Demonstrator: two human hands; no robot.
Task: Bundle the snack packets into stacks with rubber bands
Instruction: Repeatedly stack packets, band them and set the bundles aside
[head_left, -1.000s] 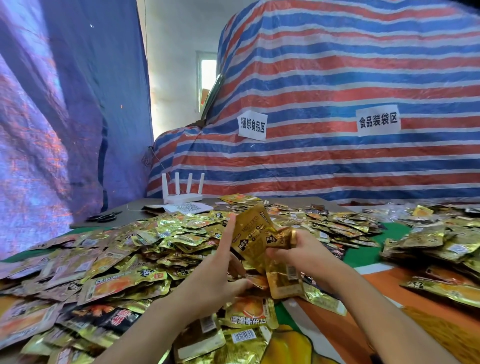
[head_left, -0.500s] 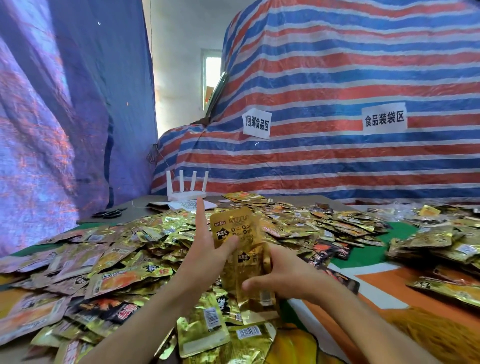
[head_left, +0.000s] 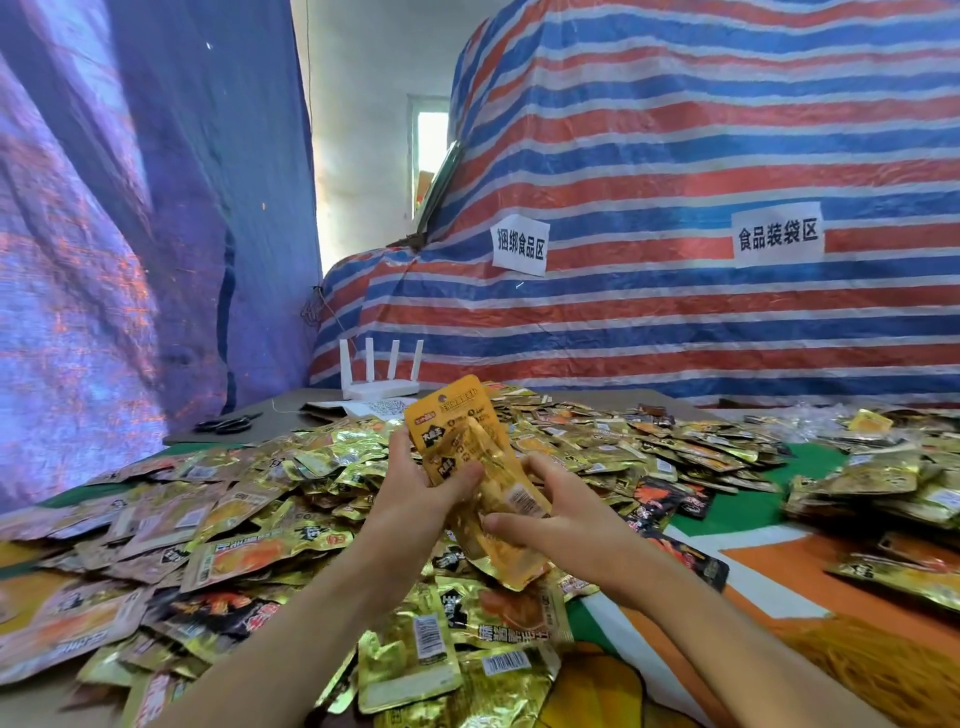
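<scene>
While upright over the heap (head_left: 249, 551), snack packets (head_left: 452, 415) in tight grip of left hand (head_left: 415, 493), right hand (head_left: 566, 525)

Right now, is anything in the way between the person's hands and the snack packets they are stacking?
Nothing visible is. The left hand and the right hand both grip the stack of packets directly, with no gap. The stack is up above the loose pile on the table.

gold snack packets (head_left: 470, 457), red-blue-white striped tarp (head_left: 675, 156)
</scene>
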